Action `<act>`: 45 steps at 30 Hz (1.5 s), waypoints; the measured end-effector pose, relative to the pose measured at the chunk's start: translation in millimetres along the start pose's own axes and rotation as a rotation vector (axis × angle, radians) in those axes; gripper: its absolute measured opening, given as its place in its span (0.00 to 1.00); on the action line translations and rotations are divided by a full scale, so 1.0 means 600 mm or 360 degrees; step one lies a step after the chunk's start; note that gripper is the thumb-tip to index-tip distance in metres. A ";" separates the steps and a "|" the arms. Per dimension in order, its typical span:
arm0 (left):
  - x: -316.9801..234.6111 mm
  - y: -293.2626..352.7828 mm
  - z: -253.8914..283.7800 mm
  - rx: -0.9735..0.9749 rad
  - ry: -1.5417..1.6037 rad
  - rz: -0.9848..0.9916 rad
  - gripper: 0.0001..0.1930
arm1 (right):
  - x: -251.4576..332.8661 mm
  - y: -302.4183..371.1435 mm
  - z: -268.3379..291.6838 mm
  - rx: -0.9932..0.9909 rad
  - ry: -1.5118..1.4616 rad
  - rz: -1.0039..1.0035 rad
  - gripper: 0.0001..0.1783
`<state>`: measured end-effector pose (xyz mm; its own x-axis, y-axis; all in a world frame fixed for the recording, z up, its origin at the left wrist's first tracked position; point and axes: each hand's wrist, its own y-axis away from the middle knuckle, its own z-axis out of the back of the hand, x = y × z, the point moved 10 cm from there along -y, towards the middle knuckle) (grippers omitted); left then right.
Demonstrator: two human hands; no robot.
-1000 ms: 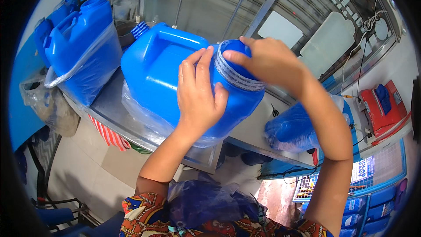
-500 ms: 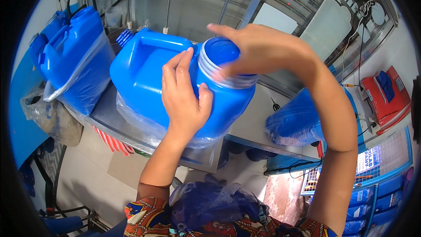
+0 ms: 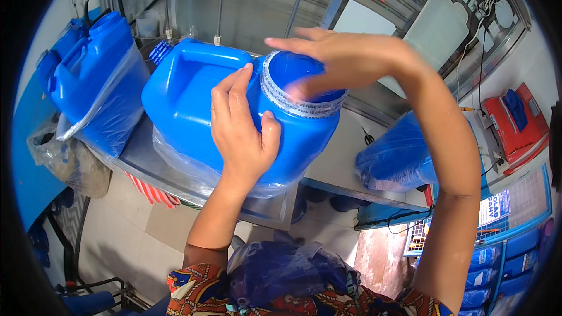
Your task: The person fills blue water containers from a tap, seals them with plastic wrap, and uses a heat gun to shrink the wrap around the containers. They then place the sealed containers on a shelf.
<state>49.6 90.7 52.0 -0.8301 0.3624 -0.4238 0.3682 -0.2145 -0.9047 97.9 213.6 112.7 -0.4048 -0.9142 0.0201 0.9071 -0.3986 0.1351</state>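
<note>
A big blue plastic water jug (image 3: 181, 96) stands in front of me on a metal surface, clear plastic wrap around its lower part. Its wide round top (image 3: 288, 69) is blue and ringed by a whitish printed seal band (image 3: 313, 109). My left hand (image 3: 243, 131) lies against the jug's near side just left of the band, fingers spread. Over the round top, my right hand (image 3: 354, 58) is blurred, its fingers stretched apart and its thumb down near the band. Whether it touches the top is unclear. A small blue cap (image 3: 159, 52) sits at the jug's far left.
Another blue jug (image 3: 108, 61), partly wrapped in plastic, stands at the left beside a plastic bag (image 3: 76, 161). To the right are a wrapped blue container (image 3: 395, 155), scissors (image 3: 367, 136) and a red packet (image 3: 515, 123). Metal bars (image 3: 221, 6) rise behind the jug.
My right hand has shifted slightly over the top, its fingers now more spread. The band, smeared before, now looks sharp. My left hand stays on the jug.
</note>
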 end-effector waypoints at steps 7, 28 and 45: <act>-0.001 -0.003 0.000 0.0010 -0.0012 0.0016 0.30 | -0.033 0.019 -0.029 0.0264 -0.0084 -0.0307 0.58; -0.196 0.163 -0.137 0.0490 0.1116 -0.0289 0.12 | -0.011 0.126 0.017 -0.1216 0.0340 0.0185 0.47; -0.416 0.356 -0.599 0.0714 0.0498 -0.0268 0.37 | -0.732 0.704 -0.162 -0.1266 -0.0347 -0.0994 0.23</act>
<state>485.9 280.5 -51.4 -0.6732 0.6615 -0.3304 -0.0288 -0.4700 -0.8822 670.2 439.3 64.7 -0.7698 -0.5262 0.3613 0.3098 -0.8030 -0.5092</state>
